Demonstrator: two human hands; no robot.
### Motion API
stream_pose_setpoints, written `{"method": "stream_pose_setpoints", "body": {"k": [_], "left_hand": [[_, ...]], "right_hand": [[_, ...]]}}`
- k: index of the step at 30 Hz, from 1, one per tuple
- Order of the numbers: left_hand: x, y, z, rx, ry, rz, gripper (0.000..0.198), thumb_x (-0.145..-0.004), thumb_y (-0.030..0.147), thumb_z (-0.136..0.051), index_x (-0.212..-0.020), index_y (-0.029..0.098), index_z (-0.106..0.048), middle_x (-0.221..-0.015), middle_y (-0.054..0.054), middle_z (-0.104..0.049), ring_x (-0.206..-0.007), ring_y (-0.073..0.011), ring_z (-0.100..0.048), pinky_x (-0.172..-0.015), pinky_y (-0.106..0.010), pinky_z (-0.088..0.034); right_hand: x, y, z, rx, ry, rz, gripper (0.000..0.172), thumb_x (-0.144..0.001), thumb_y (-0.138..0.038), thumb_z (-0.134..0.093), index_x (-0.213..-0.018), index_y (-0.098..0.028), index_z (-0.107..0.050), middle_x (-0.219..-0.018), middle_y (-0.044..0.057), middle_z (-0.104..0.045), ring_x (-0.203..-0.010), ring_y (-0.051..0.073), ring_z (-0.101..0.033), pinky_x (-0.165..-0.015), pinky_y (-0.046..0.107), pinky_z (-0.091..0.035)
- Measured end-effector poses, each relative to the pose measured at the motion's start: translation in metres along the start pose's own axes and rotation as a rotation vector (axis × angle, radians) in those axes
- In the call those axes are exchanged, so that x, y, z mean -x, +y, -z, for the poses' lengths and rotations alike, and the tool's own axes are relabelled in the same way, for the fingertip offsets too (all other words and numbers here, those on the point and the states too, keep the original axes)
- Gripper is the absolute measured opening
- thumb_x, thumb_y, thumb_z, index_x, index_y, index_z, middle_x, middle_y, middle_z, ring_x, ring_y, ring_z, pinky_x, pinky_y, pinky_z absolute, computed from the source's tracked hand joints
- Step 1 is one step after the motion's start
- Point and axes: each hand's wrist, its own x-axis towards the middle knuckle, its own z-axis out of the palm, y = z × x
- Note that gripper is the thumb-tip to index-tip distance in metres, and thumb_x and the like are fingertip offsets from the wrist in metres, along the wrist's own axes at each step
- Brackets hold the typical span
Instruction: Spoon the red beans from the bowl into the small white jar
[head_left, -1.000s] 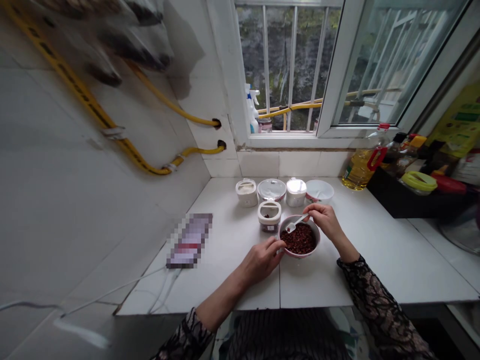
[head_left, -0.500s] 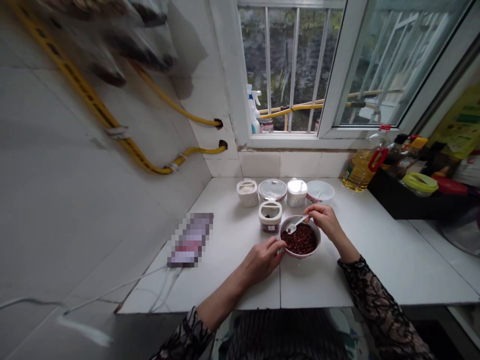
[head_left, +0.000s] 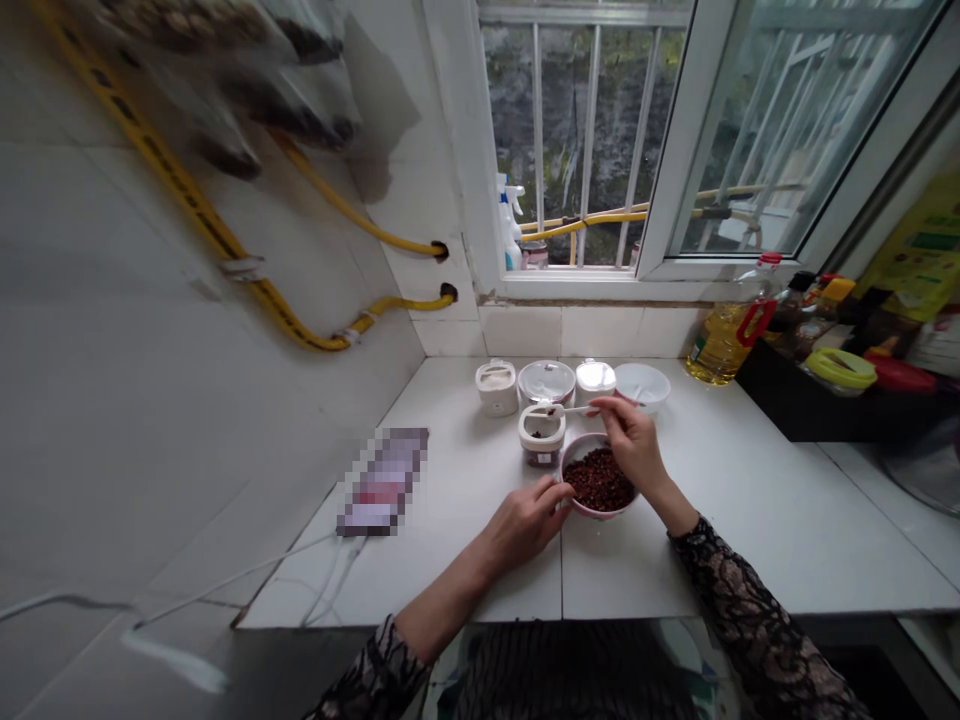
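My right hand pinches the handle of a small white spoon. The spoon's tip, with something dark in it, is over the open top of a small white-rimmed jar that has dark bits inside. My left hand grips the near left rim of a bowl with its fingers closed on it. Dark red dried pieces, like peppercorns, fill much of the bowl. Part of the bowl's right side is hidden by my right hand.
Behind the jar stand a white container, a covered bowl, another white container and a white bowl. A blurred phone-like object with a cable lies left. An oil bottle stands back right.
My right hand has lifted the spoon out of the bowl and carried it left and away from me to the jar's opening. My left hand stays on the bowl.
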Motion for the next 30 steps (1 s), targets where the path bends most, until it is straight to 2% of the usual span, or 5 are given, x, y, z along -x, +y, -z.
{"method": "stream_pose_setpoints", "body": {"k": [2, 6, 13, 20, 30], "left_hand": [[0.000, 0.000, 0.000, -0.004, -0.004, -0.004, 0.017, -0.098, 0.019, -0.041, -0.111, 0.017, -0.052, -0.086, -0.004, -0.058, -0.061, -0.0110, -0.058, -0.057, -0.022, -0.051], [-0.001, 0.001, 0.002, -0.018, -0.003, 0.003, 0.016, -0.097, 0.018, -0.042, -0.110, 0.018, -0.052, -0.086, -0.003, -0.058, -0.061, -0.0105, -0.058, -0.057, -0.021, -0.051], [-0.002, 0.002, 0.003, 0.003, 0.004, -0.007, 0.015, -0.097, 0.018, -0.043, -0.109, 0.018, -0.053, -0.087, -0.004, -0.059, -0.060, -0.0106, -0.059, -0.057, -0.021, -0.052], [-0.002, 0.002, 0.003, -0.022, 0.008, -0.012, 0.015, -0.097, 0.018, -0.044, -0.108, 0.018, -0.053, -0.086, -0.003, -0.060, -0.059, -0.0098, -0.058, -0.056, -0.020, -0.051], [-0.003, 0.002, 0.003, -0.026, -0.008, -0.011, 0.016, -0.096, 0.018, -0.043, -0.109, 0.018, -0.053, -0.086, -0.003, -0.059, -0.060, -0.0099, -0.058, -0.058, -0.021, -0.052]], "right_hand": [[0.003, 0.002, -0.002, 0.092, -0.085, 0.137, 0.023, -0.090, -0.026, -0.047, -0.096, -0.020, -0.069, -0.091, 0.008, -0.074, -0.086, 0.021, -0.067, -0.079, 0.034, -0.052], [0.005, 0.003, 0.001, 0.164, -0.144, 0.236, 0.025, -0.090, -0.021, -0.045, -0.097, -0.020, -0.069, -0.093, 0.008, -0.074, -0.086, 0.021, -0.068, -0.079, 0.033, -0.052], [0.003, 0.009, 0.025, 0.196, -0.022, 0.101, 0.020, -0.083, -0.020, -0.047, -0.082, -0.019, -0.067, -0.072, 0.004, -0.070, -0.064, 0.018, -0.065, -0.063, 0.028, -0.049], [0.005, 0.014, 0.023, 0.410, -0.258, 0.145, 0.021, -0.078, -0.015, -0.049, -0.081, -0.020, -0.069, -0.081, 0.006, -0.073, -0.074, 0.020, -0.066, -0.070, 0.030, -0.047], [-0.001, 0.019, 0.028, 0.099, -0.145, -0.128, 0.021, -0.070, -0.021, -0.046, -0.069, -0.020, -0.067, -0.057, 0.001, -0.065, -0.057, 0.017, -0.061, -0.060, 0.028, -0.046]]}}
